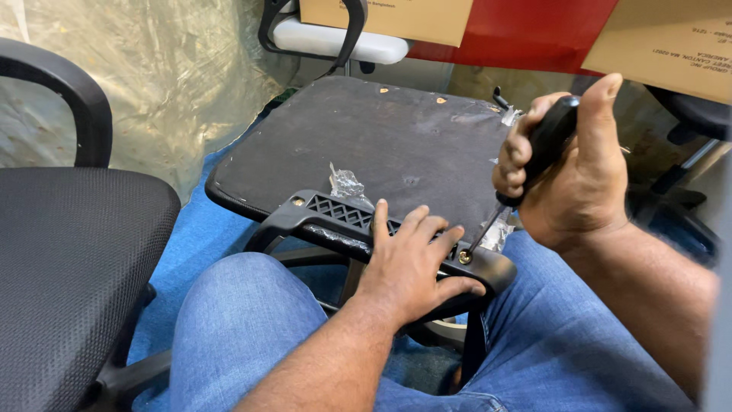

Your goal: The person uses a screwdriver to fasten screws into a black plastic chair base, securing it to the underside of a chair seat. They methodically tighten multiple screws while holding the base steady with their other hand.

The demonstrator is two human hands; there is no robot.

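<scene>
My left hand [412, 263] presses flat on a black plastic armrest bracket [328, 217] that lies against the underside of an upturned black chair seat [381, 145]. My right hand [568, 172] grips the black handle of a screwdriver [545, 145]. Its metal shaft slants down to a brass-coloured screw [464, 258] in the bracket, just right of my left fingers. My knees in blue jeans sit under both hands.
A black mesh chair seat with armrest [69, 259] stands at the left. Crumpled clear plastic [175, 69] covers the back left. Cardboard boxes [671, 42] and a red panel [526, 30] line the back. A blue mat [194, 236] covers the floor.
</scene>
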